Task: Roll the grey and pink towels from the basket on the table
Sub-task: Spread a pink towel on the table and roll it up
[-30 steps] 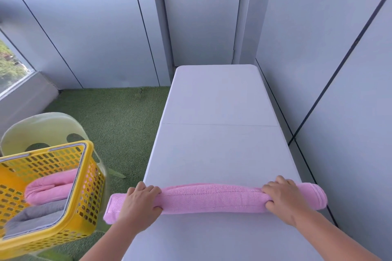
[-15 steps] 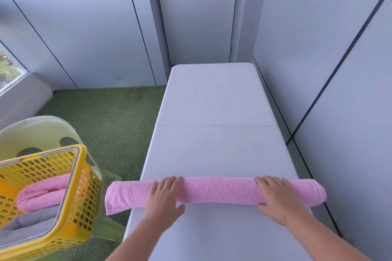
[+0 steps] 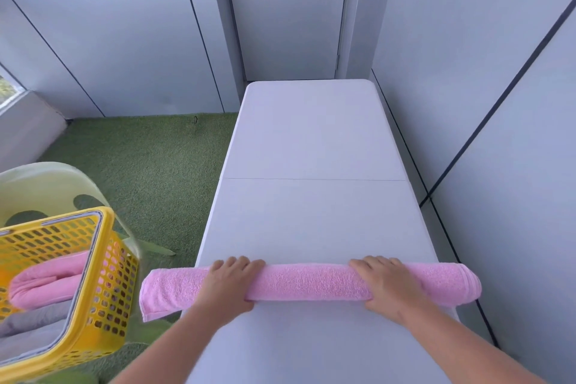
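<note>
Towel [image 3: 308, 282], pink and rolled, lies crosswise on the near part of your table [image 3: 311, 134], which runs on beyond it to a far edge at the door [image 3: 290, 9]. The table's right edge sits close to the wall [image 3: 498, 165]; its left edge opens onto grass [image 3: 149, 165]. A yellow basket [image 3: 115, 284] stands left, against a chair [image 3: 46, 184], holding a second pink towel [image 3: 46, 284] above a grey towel [image 3: 31, 324]. The towel's left end droops off the left edge near the basket; its right end just passes the right edge. Your left hand [image 3: 229, 285] and right hand [image 3: 385, 285] each curl their fingers over the towel.
</note>
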A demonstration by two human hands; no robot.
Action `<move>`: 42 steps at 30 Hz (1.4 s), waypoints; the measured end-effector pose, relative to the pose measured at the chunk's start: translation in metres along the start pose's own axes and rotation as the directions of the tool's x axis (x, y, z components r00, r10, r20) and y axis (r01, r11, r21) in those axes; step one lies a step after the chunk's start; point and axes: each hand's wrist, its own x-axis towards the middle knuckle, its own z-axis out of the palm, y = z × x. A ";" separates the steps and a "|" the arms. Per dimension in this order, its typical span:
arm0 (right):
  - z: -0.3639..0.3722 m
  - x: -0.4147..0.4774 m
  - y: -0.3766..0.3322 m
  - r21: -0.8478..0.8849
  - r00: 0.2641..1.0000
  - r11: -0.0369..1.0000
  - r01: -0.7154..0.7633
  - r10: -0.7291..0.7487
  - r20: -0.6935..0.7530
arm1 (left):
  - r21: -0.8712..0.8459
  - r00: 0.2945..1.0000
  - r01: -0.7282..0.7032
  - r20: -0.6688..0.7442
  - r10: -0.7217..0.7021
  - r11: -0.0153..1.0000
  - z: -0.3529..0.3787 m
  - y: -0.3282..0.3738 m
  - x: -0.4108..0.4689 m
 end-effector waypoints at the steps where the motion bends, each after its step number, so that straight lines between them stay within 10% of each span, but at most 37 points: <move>1: -0.001 -0.010 0.017 0.004 1.000 1.000 -0.025 0.025 0.010 | 0.030 0.999 0.032 0.006 -0.032 0.999 -0.001 -0.021 -0.010; 6: -0.018 -0.022 0.067 0.028 0.980 0.983 -0.182 0.179 0.087 | 0.075 0.980 0.128 0.142 -0.138 0.989 -0.029 -0.061 -0.020; 13: -0.057 0.024 0.090 0.378 0.907 0.856 -0.352 0.412 -0.088 | -0.180 0.959 0.276 -0.018 -0.284 0.944 -0.067 -0.046 0.054; 18: -0.026 0.006 0.104 0.101 0.898 0.893 -0.439 0.440 0.016 | -0.039 0.926 0.376 0.042 -0.374 0.926 -0.044 -0.041 0.047; 27: -0.015 0.031 -0.012 0.438 0.878 0.794 -0.421 0.478 -0.022 | -0.347 0.893 0.450 0.159 -0.421 0.823 -0.036 0.069 0.056; 33: -0.028 0.044 -0.073 0.567 0.908 0.725 -0.391 0.405 0.107 | -0.666 0.872 0.478 0.277 -0.405 0.574 -0.046 0.130 0.063; 37: -0.045 0.040 -0.076 0.401 0.876 0.780 -0.480 0.451 0.171 | -0.841 0.855 0.507 0.464 -0.229 0.188 -0.064 0.126 0.058; 42: -0.030 0.030 -0.048 -0.016 0.984 0.985 -0.175 0.175 0.015 | -0.669 0.989 0.145 0.127 -0.081 0.729 -0.069 0.126 0.052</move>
